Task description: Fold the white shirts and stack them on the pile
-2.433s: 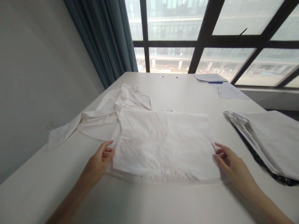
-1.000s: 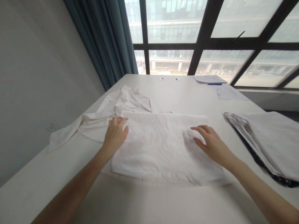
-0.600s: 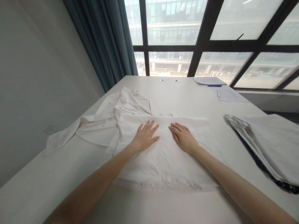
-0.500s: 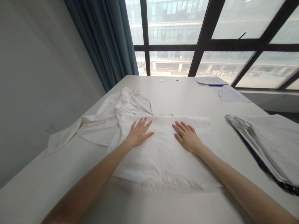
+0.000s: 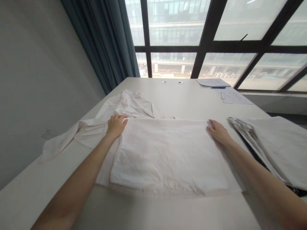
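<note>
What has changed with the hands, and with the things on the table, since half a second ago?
The left hand and right hand have moved apart, from flat near the middle of the folded white cloth to its far left and far right corners. Whether they grip it is unclear. The folded stack, the papers and the blue pen stayed in place.

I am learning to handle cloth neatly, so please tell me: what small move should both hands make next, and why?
Perhaps the left hand and right hand should gently draw apart: they sit at opposite ends of the far edge of the white garment's flat panel, whose nearer part shows creases.
</note>
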`<state>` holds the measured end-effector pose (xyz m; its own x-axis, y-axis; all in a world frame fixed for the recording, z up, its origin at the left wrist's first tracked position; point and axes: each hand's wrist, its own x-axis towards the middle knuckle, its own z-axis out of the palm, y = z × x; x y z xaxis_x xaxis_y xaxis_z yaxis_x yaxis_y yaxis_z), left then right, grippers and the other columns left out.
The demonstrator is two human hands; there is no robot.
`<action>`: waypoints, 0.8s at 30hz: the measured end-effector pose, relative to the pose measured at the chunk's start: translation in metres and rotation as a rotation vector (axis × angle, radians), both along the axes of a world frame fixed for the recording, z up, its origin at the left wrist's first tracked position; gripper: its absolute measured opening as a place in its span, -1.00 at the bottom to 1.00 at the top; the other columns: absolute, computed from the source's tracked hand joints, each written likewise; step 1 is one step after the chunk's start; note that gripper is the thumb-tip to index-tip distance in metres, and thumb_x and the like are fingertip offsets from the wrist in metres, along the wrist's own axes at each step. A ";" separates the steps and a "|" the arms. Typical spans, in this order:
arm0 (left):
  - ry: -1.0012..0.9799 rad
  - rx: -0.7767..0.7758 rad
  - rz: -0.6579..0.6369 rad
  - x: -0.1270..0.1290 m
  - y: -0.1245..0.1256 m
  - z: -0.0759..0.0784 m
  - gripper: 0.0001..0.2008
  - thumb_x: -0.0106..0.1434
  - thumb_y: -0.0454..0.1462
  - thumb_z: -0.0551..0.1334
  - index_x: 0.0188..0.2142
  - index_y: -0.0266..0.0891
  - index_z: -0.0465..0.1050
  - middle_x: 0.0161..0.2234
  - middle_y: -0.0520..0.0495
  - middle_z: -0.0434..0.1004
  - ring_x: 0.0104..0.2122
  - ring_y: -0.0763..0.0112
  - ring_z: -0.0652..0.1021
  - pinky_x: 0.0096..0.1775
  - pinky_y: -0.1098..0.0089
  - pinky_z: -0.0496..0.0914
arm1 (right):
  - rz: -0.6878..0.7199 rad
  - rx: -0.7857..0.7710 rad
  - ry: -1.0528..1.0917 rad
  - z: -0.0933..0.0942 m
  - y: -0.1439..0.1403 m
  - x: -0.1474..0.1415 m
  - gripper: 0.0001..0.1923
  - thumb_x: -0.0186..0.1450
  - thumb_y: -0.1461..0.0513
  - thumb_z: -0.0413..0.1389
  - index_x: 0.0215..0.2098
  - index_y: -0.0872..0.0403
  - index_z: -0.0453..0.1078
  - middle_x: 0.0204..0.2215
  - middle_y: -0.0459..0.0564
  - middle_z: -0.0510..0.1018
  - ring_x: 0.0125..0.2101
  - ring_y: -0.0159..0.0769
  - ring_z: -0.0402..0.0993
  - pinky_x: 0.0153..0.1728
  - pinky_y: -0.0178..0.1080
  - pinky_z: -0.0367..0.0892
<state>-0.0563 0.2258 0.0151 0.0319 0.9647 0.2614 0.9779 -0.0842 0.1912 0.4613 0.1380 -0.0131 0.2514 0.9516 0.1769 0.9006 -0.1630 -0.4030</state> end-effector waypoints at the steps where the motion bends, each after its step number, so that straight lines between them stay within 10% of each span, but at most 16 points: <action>1: -0.015 -0.009 0.017 -0.002 0.006 0.003 -0.64 0.29 -0.13 0.07 -0.04 -0.20 0.50 -0.02 -0.26 0.44 0.05 -0.06 0.37 0.06 0.01 0.24 | -0.015 0.012 0.028 0.002 0.006 0.002 -0.43 0.24 0.16 -0.04 0.19 0.21 0.27 0.10 0.25 0.44 0.09 -0.03 0.35 0.08 -0.02 0.24; 15: -0.380 -0.018 -0.076 -0.008 0.022 0.014 -0.78 0.28 -0.19 -0.01 -0.14 -0.19 0.26 -0.45 0.04 0.42 -0.46 0.36 0.45 -0.40 0.42 0.35 | 0.037 -0.035 0.324 0.021 0.033 0.015 -0.65 0.16 0.06 0.08 -0.33 0.15 0.55 -0.45 0.02 0.61 -0.42 -0.27 0.48 -0.41 -0.29 0.31; 24: -0.242 0.099 -0.021 0.016 0.011 0.018 -0.73 0.26 -0.35 0.02 -0.07 -0.21 0.35 -0.05 -0.24 0.41 -0.01 0.08 0.42 0.00 0.14 0.30 | -0.085 0.041 0.064 0.030 0.023 -0.007 -0.66 0.21 0.21 0.02 -0.13 0.19 0.49 -0.24 0.23 0.57 -0.22 -0.02 0.48 -0.19 -0.02 0.34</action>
<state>-0.0405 0.2372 0.0334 -0.0237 0.9337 0.3573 0.9026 -0.1338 0.4093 0.4548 0.1610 0.0164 0.3432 0.9185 0.1963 0.8563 -0.2201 -0.4672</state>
